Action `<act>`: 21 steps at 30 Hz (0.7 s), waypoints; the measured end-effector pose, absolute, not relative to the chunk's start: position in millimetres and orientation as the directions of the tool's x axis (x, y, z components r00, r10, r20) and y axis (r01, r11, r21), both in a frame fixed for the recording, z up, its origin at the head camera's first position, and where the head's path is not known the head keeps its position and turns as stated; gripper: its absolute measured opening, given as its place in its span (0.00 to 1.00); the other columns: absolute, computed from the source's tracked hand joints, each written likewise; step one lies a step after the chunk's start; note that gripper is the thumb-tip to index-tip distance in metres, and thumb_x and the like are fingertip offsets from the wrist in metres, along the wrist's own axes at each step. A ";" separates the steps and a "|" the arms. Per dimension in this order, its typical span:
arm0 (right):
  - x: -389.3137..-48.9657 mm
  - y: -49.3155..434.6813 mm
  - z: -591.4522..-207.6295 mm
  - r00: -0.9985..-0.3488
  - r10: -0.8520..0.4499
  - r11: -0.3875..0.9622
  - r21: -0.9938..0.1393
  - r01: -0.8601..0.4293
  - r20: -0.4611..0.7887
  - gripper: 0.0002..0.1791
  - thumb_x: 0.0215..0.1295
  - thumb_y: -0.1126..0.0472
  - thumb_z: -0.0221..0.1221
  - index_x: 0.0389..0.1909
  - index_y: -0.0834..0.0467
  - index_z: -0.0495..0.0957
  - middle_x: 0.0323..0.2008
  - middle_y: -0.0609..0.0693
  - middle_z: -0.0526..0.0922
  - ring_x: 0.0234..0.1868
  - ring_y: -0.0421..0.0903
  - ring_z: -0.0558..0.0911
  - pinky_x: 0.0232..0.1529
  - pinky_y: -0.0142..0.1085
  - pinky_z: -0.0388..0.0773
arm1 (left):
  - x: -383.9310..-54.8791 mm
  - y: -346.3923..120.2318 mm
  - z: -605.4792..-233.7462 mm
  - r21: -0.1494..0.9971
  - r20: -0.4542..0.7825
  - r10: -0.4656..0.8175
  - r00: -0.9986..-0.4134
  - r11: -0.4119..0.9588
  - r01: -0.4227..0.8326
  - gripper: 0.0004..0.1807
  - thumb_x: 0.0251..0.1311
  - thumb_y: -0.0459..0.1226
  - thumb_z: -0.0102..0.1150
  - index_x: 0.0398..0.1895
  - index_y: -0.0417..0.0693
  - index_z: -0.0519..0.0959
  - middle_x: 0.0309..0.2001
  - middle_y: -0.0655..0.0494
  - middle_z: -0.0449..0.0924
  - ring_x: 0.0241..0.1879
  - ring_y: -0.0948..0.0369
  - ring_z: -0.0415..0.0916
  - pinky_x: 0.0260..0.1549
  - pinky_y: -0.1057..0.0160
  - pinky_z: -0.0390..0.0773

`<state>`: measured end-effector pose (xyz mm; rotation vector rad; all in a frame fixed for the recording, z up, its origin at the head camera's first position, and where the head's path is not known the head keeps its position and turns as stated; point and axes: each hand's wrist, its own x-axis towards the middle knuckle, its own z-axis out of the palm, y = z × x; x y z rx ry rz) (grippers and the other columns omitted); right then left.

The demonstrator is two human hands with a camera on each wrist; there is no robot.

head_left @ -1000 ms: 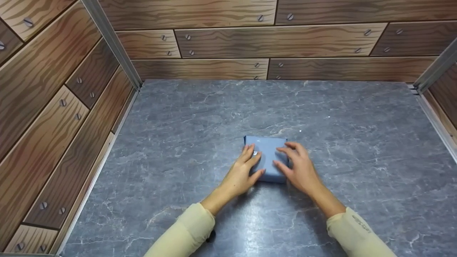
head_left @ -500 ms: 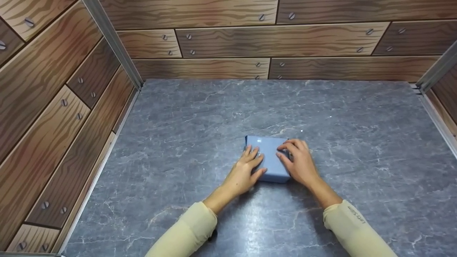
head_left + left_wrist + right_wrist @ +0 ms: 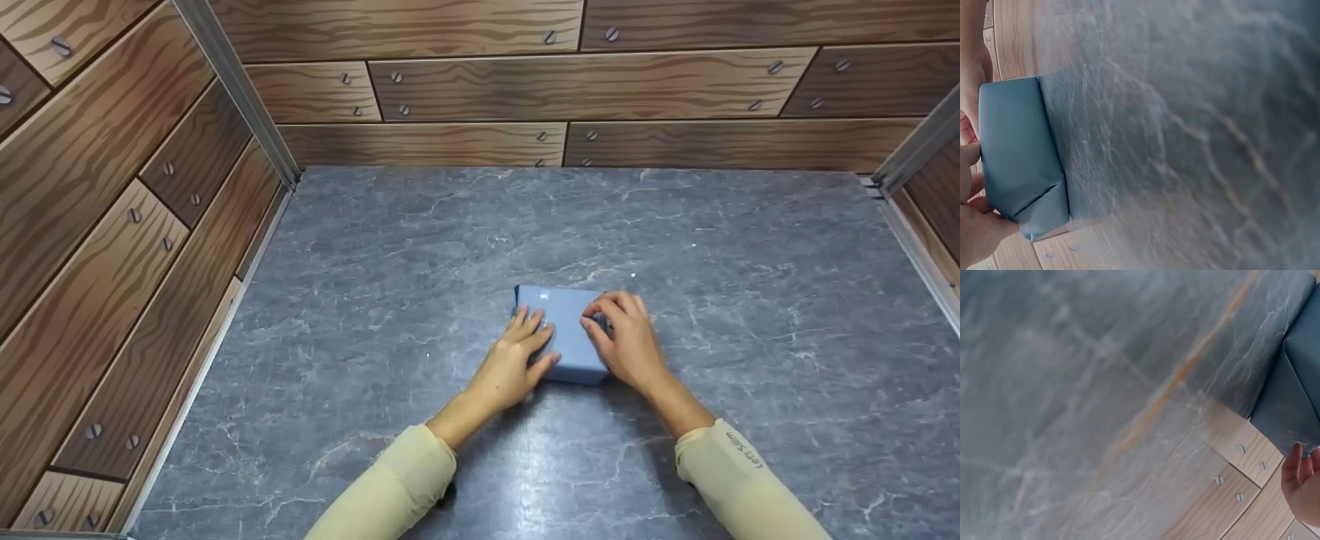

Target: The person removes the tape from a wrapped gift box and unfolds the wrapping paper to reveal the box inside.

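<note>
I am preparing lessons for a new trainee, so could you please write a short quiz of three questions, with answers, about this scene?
1. Multiple choice: what colour is the package?
a) red
b) blue
c) white

2. True or false: the left hand touches the package.

3. Short answer: what pattern covers the wall behind the table?

Key: 1. b; 2. true; 3. wooden planks

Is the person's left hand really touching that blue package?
Touching. The head view shows the left hand laid over the near-left side of the blue package, fingers and thumb against its top.
</note>
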<state>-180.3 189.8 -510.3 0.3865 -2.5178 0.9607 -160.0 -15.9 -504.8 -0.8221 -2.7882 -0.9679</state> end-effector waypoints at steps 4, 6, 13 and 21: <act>-179.5 189.5 -510.2 -0.882 -0.107 0.735 -0.561 -0.382 0.460 0.02 0.61 0.64 0.64 0.31 0.56 0.80 0.41 0.56 0.78 0.45 0.55 0.73 0.47 0.47 0.69 | -159.6 -16.0 -504.1 0.551 0.243 0.466 -0.851 0.655 0.517 0.27 0.67 0.47 0.55 0.64 0.42 0.73 0.70 0.44 0.65 0.74 0.46 0.54 0.71 0.50 0.60; -179.8 189.5 -509.8 -0.886 -0.109 0.738 -0.560 -0.375 0.450 0.02 0.62 0.64 0.64 0.32 0.56 0.80 0.41 0.56 0.78 0.45 0.55 0.73 0.47 0.46 0.69 | -159.4 -16.2 -503.6 0.547 0.244 0.468 -0.849 0.657 0.519 0.27 0.67 0.47 0.56 0.64 0.42 0.73 0.70 0.43 0.65 0.73 0.46 0.54 0.71 0.49 0.60; -182.3 189.7 -508.1 -0.911 -0.100 0.746 -0.576 -0.335 0.400 0.03 0.63 0.62 0.64 0.32 0.57 0.80 0.41 0.56 0.78 0.46 0.54 0.72 0.46 0.46 0.69 | -159.7 -16.1 -504.9 0.543 0.254 0.468 -0.846 0.655 0.525 0.26 0.67 0.47 0.55 0.64 0.42 0.73 0.69 0.43 0.65 0.73 0.46 0.55 0.70 0.49 0.60; -183.3 189.7 -506.1 -0.928 -0.104 0.760 -0.573 -0.307 0.358 0.05 0.64 0.61 0.62 0.33 0.58 0.79 0.44 0.58 0.77 0.49 0.56 0.72 0.51 0.49 0.69 | -160.2 -15.3 -506.5 0.538 0.269 0.463 -0.844 0.655 0.531 0.26 0.67 0.46 0.56 0.63 0.42 0.73 0.69 0.43 0.66 0.73 0.46 0.56 0.70 0.49 0.60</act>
